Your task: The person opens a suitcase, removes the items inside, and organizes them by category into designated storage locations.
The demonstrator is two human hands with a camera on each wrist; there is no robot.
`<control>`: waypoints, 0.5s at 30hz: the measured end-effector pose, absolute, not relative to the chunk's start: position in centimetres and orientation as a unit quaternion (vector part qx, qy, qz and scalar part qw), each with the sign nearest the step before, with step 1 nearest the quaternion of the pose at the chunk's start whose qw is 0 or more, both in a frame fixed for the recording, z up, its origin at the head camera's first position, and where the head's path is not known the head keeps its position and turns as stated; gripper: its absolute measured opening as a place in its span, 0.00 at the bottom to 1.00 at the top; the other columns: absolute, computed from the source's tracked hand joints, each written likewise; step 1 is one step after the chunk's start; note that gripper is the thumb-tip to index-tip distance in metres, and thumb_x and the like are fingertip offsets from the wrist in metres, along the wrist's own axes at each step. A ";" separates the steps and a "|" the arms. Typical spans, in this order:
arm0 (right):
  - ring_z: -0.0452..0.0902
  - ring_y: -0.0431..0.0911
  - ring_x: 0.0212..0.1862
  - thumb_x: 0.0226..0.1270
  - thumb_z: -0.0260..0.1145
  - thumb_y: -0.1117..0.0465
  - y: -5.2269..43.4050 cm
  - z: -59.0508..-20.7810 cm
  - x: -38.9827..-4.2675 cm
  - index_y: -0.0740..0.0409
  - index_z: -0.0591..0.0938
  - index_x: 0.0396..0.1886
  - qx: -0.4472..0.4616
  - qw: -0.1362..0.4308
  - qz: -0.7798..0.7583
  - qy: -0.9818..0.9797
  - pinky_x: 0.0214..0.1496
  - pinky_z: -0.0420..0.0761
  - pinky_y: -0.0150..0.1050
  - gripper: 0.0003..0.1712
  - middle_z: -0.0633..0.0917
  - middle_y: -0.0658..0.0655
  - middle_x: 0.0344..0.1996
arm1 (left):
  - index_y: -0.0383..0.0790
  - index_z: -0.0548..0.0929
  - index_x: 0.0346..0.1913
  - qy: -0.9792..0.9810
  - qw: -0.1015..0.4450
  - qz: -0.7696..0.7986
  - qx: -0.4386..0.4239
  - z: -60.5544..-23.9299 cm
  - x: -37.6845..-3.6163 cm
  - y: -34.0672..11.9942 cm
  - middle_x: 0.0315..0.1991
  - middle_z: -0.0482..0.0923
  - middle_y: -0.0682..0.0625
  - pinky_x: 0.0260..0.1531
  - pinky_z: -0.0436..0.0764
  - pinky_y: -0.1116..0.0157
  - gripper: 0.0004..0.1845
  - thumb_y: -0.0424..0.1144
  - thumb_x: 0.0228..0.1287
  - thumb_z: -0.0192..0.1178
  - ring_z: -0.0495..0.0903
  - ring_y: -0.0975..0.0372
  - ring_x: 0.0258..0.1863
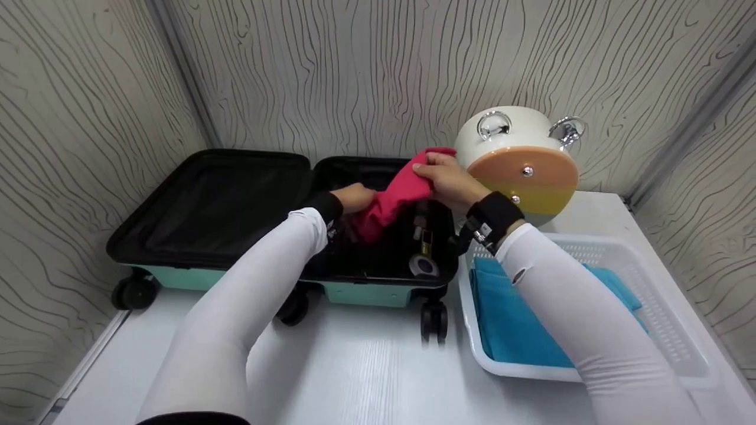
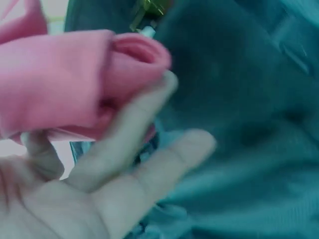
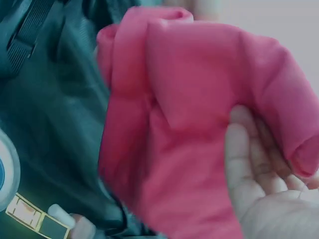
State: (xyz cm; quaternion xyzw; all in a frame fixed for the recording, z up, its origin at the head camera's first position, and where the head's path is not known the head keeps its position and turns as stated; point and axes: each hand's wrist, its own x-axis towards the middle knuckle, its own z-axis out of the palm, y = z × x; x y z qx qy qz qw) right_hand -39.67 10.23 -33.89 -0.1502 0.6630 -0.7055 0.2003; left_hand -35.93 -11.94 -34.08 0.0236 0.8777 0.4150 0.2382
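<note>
Fingers (image 3: 239, 154) of both hands (image 1: 354, 198) (image 1: 453, 183) pinch pink cloth (image 1: 406, 184), forearms (image 1: 254, 283) (image 1: 573, 301) angled inward.

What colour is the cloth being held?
The cloth is plain pinkish red; it shows best in the right wrist view.

From the lower left, the left hand (image 2: 99, 184) holds pink cloth (image 2: 55, 79) at upper left; dark teal fabric (image 2: 254, 114) spans the right side.
</note>
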 end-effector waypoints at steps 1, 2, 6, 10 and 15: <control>0.83 0.39 0.31 0.89 0.49 0.67 10.6 -33.5 -39.5 0.61 0.73 0.48 -0.156 0.195 -0.714 0.654 0.36 0.84 0.31 0.07 0.84 0.50 0.30 | 0.25 0.73 0.75 0.859 0.247 0.449 0.016 -34.2 -36.2 -11.7 0.66 0.79 0.29 0.64 0.85 0.45 0.28 0.44 0.87 0.41 0.85 0.38 0.59; 0.84 0.39 0.31 0.89 0.49 0.67 10.9 -33.0 -39.2 0.62 0.73 0.48 -0.159 0.188 -0.721 0.648 0.36 0.84 0.31 0.07 0.84 0.51 0.31 | 0.26 0.74 0.73 0.840 0.252 0.481 0.009 -34.5 -36.6 -11.4 0.62 0.81 0.31 0.60 0.86 0.40 0.27 0.43 0.87 0.41 0.86 0.36 0.54; 0.87 0.41 0.40 0.90 0.48 0.66 12.5 -31.1 -38.0 0.61 0.74 0.54 -0.172 0.161 -0.744 0.626 0.44 0.87 0.33 0.07 0.86 0.52 0.39 | 0.32 0.75 0.73 0.769 0.244 0.591 -0.010 -35.5 -37.5 -9.6 0.65 0.77 0.36 0.60 0.84 0.36 0.26 0.47 0.87 0.44 0.83 0.40 0.59; 0.85 0.43 0.47 0.90 0.50 0.65 14.1 -29.2 -36.9 0.60 0.73 0.57 -0.186 0.146 -0.764 0.600 0.50 0.87 0.36 0.08 0.85 0.53 0.44 | 0.38 0.70 0.78 0.732 0.235 0.640 -0.005 -34.9 -37.6 -8.0 0.75 0.71 0.36 0.65 0.82 0.38 0.35 0.61 0.88 0.36 0.78 0.39 0.69; 0.81 0.43 0.43 0.89 0.51 0.66 16.2 -27.9 -35.5 0.59 0.75 0.55 -0.201 0.122 -0.776 0.585 0.47 0.83 0.34 0.07 0.82 0.53 0.43 | 0.45 0.66 0.82 0.692 0.272 0.669 -0.011 -33.5 -37.5 -6.3 0.78 0.68 0.38 0.69 0.78 0.38 0.39 0.67 0.87 0.28 0.78 0.39 0.69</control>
